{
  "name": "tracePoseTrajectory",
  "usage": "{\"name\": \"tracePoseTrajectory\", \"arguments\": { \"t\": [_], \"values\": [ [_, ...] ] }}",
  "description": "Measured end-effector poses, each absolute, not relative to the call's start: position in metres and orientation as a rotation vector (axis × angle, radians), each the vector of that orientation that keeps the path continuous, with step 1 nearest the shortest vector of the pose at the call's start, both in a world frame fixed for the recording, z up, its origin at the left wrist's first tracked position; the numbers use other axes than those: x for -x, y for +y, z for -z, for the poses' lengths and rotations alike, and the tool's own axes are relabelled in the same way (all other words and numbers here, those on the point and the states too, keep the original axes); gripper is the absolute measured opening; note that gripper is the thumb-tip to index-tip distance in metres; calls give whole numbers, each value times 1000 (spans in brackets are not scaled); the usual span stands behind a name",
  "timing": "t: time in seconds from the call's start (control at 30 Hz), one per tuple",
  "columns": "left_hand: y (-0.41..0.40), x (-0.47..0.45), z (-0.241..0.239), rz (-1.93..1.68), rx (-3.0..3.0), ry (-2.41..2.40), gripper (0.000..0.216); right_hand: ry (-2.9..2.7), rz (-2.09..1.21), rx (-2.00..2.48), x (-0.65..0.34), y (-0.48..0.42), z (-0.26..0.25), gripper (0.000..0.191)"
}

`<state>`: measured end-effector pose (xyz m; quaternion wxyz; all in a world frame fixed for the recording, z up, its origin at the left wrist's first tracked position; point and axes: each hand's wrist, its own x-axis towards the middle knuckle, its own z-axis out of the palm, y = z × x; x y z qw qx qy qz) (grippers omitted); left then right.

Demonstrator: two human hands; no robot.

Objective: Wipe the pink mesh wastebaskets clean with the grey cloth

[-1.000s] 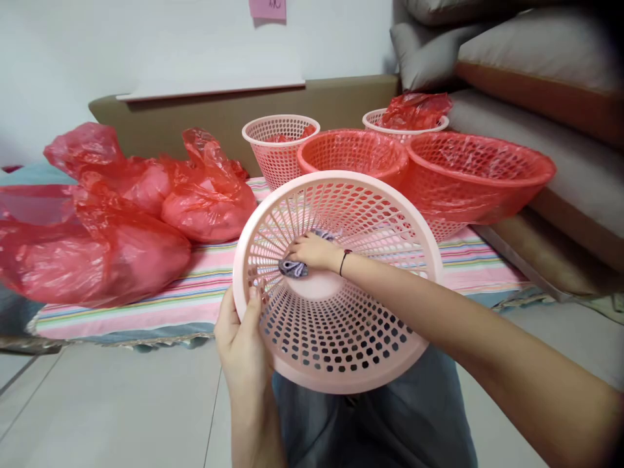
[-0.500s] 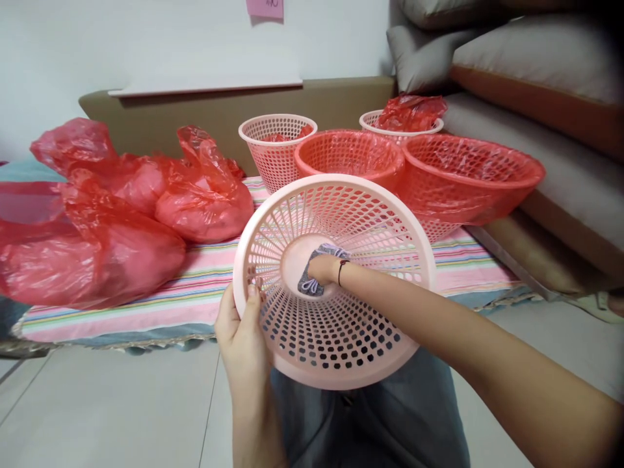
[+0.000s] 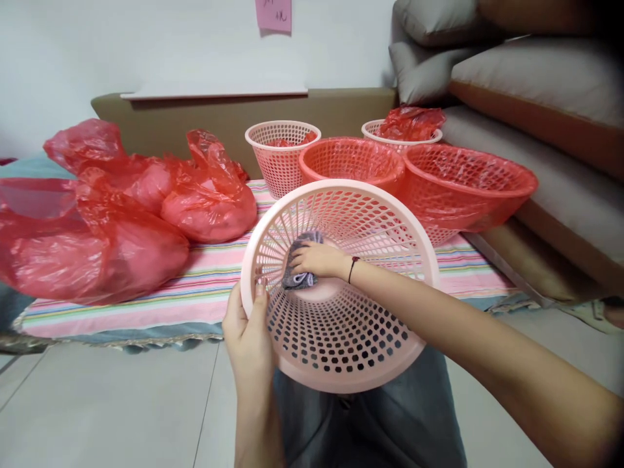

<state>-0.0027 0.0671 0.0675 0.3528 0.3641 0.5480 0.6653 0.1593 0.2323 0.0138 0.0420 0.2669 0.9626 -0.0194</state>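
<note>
A pale pink plastic basket (image 3: 341, 381) is tilted over my lap, its round mouth facing me. My left hand (image 3: 247, 335) is closed on the left rim, thumb inside and the other fingers partly hidden behind the wall. Deep in the basket, my right hand (image 3: 316, 259) presses a folded grey cloth (image 3: 298, 281) with pale edging against the left inner wall, beside the round bottom. Its fingers lie over the cloth.
Tied red plastic bags (image 3: 97, 253) sit at the left on a striped cover (image 3: 205, 286). Beyond my basket stand a red-lined basket (image 3: 351, 153), another red-lined basket (image 3: 472, 185) and a pink basket (image 3: 277, 166). Grey cushions (image 3: 541, 84) are stacked at the right.
My right hand has slid the cloth left and slightly up, from the basket's bottom onto the side wall, with its fingers flatter. My left hand keeps the rim.
</note>
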Motion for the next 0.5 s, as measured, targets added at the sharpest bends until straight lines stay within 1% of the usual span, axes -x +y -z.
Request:
{"name": "tracePoseTrajectory", "arguments": {
  "t": [0.07, 0.17, 0.33, 0.5],
  "values": [
    [67, 2, -67, -1725, -958, 1439, 39, 2976, 38, -632, -161, 237, -16, 34],
    [66, 1, -64, -1732, -971, 1427, 41, 2969, -1, -529, -170, 243, -6, 35],
    [57, -3, -62, -1717, -996, 1382, 39, 2956, -45, -673, -188, 242, 23, 42],
    [51, -7, -63, -1699, -983, 1383, 37, 2956, -35, -843, -195, 240, 31, 46]
  ]
}}
